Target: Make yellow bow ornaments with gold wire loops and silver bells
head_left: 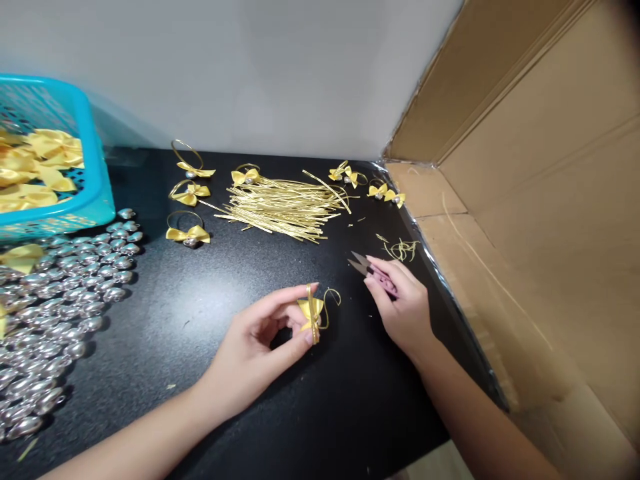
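Note:
Between the thumb and fingers of my left hand [265,333] is a yellow ribbon bow [311,310] on a gold cord loop. A thin loose cord end [334,293] curls out to its right. My right hand [403,303] is closed around a pair of thread snips [383,279] with purplish handles. Their two pointed blades are spread apart and face up-left, away from the bow. Just above the right hand lies a small tangle of cut cord scraps [401,249].
A pile of gold cords [285,207] lies at the back, with several looped bows [189,236] around it. At left stand a turquoise basket [95,160] of yellow bows and many silver heart-shaped beads [65,300]. Cardboard [540,167] walls the right side.

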Motion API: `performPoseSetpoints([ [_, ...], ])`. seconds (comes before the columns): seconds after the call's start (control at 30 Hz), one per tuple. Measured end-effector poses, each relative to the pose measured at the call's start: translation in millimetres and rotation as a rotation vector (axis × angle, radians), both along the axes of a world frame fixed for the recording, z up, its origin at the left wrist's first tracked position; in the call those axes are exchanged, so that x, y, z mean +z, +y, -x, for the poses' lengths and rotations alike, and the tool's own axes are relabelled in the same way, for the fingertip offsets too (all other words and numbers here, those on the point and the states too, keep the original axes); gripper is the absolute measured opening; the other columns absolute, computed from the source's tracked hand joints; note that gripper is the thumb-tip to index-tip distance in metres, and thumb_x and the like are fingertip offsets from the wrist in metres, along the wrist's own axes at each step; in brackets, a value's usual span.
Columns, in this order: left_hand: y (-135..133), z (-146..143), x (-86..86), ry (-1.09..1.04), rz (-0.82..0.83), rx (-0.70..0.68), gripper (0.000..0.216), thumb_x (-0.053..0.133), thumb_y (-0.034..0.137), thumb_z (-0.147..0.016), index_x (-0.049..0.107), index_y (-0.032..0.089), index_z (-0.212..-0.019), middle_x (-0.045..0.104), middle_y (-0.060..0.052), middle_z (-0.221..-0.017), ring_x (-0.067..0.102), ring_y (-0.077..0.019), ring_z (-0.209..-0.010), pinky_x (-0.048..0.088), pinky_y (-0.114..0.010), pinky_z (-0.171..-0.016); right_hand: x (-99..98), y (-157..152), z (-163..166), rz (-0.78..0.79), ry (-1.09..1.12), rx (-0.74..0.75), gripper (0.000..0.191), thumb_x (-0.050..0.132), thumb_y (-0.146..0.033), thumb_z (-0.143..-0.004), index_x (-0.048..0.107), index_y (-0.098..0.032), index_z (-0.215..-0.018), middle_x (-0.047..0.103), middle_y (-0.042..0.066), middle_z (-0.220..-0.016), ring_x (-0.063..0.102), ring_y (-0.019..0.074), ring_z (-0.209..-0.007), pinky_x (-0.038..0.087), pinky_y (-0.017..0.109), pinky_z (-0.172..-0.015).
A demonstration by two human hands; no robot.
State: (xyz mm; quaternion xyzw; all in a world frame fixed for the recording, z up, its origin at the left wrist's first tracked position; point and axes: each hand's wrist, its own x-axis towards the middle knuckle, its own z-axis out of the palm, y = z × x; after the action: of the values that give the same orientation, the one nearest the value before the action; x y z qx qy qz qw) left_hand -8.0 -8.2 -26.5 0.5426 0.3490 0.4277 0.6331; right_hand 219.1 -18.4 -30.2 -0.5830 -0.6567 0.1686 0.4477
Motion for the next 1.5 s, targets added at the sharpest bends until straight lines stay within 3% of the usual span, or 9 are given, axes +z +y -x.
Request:
performPoseSetpoints([
  [0.23, -1.1, -2.5, -2.6, 0.078, -0.059, 0.038, 0.042, 0.069, 0.008, -0.08, 0.068, 0.025, -0.118, 0.064, 0.004, -0.069, 0.061, -0.0081, -0.065, 0.053, -0.02, -0.072, -18.3, 16.3, -11.4, -0.018, -0.308, -0.067, 0.023, 0.062, -0.022, -0.089, 0.071, -0.022, -0.11, 0.06, 0.008, -0.094, 0.057, 0.0243, -0.089, 0.055, 0.043, -0.079],
  [0.5, 2.1, 0.5, 0.7, 0.071, -0.019, 0.181, 0.04, 0.072, 0.014, -0.08, 0.065, 0.021, -0.119, 0.065, 0.004, -0.073, 0.062, -0.0088, -0.067, 0.053, -0.021, -0.071, -20.1, 17.9, -7.9, 0.095, -0.41, -0.083, 0.029, 0.05, -0.023, -0.095, 0.069, -0.019, -0.117, 0.06, 0.012, -0.098, 0.052, 0.0272, -0.094, 0.05, 0.046, -0.08],
  [0.63, 6.5, 3.7, 0.7, 0.068, -0.04, 0.342, 0.045, 0.073, 0.017, -0.079, 0.062, 0.021, -0.122, 0.066, 0.004, -0.075, 0.06, -0.0087, -0.068, 0.052, -0.02, -0.07, -19.0, 15.9, -5.3, 0.075, -0.434, -0.118, 0.032, 0.052, -0.021, -0.093, 0.067, -0.019, -0.121, 0.06, 0.013, -0.105, 0.052, 0.0296, -0.099, 0.047, 0.05, -0.084],
  [0.73, 13.4, 6.0, 5.7, 0.059, -0.074, 0.347, 0.045, 0.074, 0.018, -0.077, 0.063, 0.019, -0.121, 0.065, 0.005, -0.072, 0.06, -0.0095, -0.067, 0.051, -0.021, -0.068, -11.4, 9.9, 1.4, 0.003, -0.375, -0.114, 0.031, 0.059, -0.021, -0.088, 0.067, -0.021, -0.118, 0.06, 0.012, -0.11, 0.052, 0.0297, -0.106, 0.045, 0.05, -0.092],
  [0.83, 27.7, 6.1, 29.7, 0.041, -0.147, 0.245, 0.041, 0.074, 0.019, -0.077, 0.066, 0.02, -0.118, 0.066, 0.003, -0.073, 0.061, -0.0101, -0.069, 0.051, -0.022, -0.069, 7.2, 6.6, 17.6, -0.02, -0.199, 0.064, 0.033, 0.067, -0.026, -0.083, 0.067, -0.023, -0.115, 0.063, 0.01, -0.113, 0.055, 0.0275, -0.109, 0.044, 0.046, -0.097],
  [0.97, 48.9, 1.6, 92.5, 0.061, -0.197, 0.114, 0.044, 0.078, 0.02, -0.072, 0.068, 0.017, -0.116, 0.065, 0.002, -0.071, 0.061, -0.011, -0.065, 0.052, -0.023, -0.065, 44.5, 18.4, 46.5, 0.136, 0.255, 0.428, 0.041, 0.07, -0.036, -0.083, 0.061, -0.023, -0.12, 0.066, 0.009, -0.12, 0.057, 0.0255, -0.118, 0.042, 0.045, -0.103],
  [1.13, 58.2, 7.2, 152.1, 0.095, -0.269, 0.191, 0.05, 0.079, 0.021, -0.07, 0.069, 0.016, -0.119, 0.064, 0.002, -0.067, 0.055, -0.0086, -0.06, 0.046, -0.021, -0.059, 86.1, 43.5, 62.7, 0.322, 0.725, 0.656, 0.037, 0.066, -0.057, -0.082, 0.067, -0.02, -0.084, 0.071, 0.001, -0.075, 0.068, 0.0174, -0.077, 0.052, 0.04, -0.089],
  [1.37, 70.3, 50.1, 156.3, 0.031, -0.196, 0.447, 0.056, 0.079, 0.02, -0.068, 0.067, 0.016, -0.122, 0.062, 0.004, -0.065, 0.049, -0.0074, -0.054, 0.044, -0.022, -0.057, 107.9, 51.8, 52.7, 0.446, 0.635, 0.743, 0.039, 0.073, -0.055, -0.073, 0.073, -0.016, -0.079, 0.072, 0.002, -0.065, 0.069, 0.0161, -0.061, 0.058, 0.036, -0.07],
  [1.5, 67.0, 68.1, 147.6, 0.051, -0.116, 0.529, 0.057, 0.077, 0.02, -0.073, 0.063, 0.015, -0.128, 0.059, 0.006, -0.065, 0.047, -0.0065, -0.056, 0.042, -0.021, -0.059, 103.5, 43.9, 51.0, 0.393, 0.536, 0.626, 0.025, 0.075, -0.043, -0.074, 0.075, -0.017, -0.074, 0.074, 0.003, -0.065, 0.071, 0.0181, -0.065, 0.057, 0.037, -0.074],
])
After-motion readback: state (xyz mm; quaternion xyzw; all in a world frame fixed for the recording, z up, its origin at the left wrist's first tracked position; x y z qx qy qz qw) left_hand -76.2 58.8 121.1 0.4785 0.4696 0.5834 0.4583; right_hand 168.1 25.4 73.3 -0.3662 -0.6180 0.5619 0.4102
